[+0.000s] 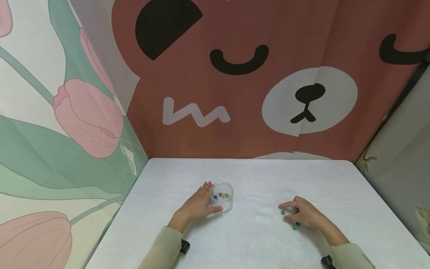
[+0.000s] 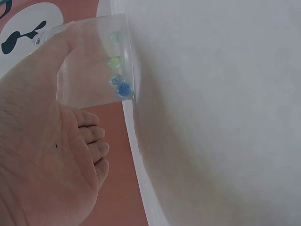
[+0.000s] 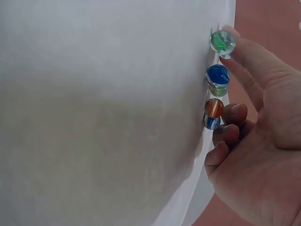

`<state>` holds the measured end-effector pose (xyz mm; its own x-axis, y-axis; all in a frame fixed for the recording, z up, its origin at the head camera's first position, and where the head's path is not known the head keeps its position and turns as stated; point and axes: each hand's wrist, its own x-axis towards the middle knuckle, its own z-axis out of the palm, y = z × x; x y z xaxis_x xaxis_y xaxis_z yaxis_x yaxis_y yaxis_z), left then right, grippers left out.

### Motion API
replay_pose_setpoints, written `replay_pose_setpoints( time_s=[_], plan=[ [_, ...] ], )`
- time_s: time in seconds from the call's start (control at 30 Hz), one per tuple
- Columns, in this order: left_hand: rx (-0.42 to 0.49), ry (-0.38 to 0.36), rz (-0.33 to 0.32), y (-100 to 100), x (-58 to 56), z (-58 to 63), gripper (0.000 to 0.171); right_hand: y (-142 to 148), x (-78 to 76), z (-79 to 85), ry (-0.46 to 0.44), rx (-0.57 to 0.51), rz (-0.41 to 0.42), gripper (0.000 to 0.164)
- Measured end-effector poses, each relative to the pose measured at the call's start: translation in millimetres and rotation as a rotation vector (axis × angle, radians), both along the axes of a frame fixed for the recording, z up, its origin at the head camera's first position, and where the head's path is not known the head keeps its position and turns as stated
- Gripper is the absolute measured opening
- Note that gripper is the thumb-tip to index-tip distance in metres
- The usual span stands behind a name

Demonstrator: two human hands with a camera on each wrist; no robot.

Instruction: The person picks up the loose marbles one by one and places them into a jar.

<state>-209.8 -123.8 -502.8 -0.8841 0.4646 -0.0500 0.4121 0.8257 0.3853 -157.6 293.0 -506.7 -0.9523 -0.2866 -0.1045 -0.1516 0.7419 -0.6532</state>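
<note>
We had our left hand (image 1: 199, 204) spread against a cup (image 1: 227, 207); our right hand (image 1: 307, 214), fingers parted, straddled a green marble (image 3: 222, 43).

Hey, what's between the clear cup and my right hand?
In the head view, bare white table from the cup, then a green marble just at your right hand.

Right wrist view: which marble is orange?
Second from the bottom: the orange marble, just above the blue-and-white marble, near the right hand. Only it shows orange; the others show blue or green.
</note>
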Motion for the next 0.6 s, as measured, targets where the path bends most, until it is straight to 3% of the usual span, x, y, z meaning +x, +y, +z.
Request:
replay_pose_setpoints(
  time_s=[0.2, 0.43, 0.6],
  plan=[
    [0.003, -0.004, 0.003, 0.0, 0.6, 0.8, 0.107, -2.8, -1.4, -0.6, -0.002, 0.019, -0.03, 0.04],
    [0.003, -0.004, 0.008, 0.6, 2.3, 2.3, 0.106, -5.9, -4.2, -3.1, -0.002, 0.046, -0.079, 0.019],
    [0.009, -0.022, 0.02, 1.5, 4.2, 4.2, 0.106, -6.4, -4.2, -3.3, 0.002, 0.052, -0.091, 0.016]
  ],
)
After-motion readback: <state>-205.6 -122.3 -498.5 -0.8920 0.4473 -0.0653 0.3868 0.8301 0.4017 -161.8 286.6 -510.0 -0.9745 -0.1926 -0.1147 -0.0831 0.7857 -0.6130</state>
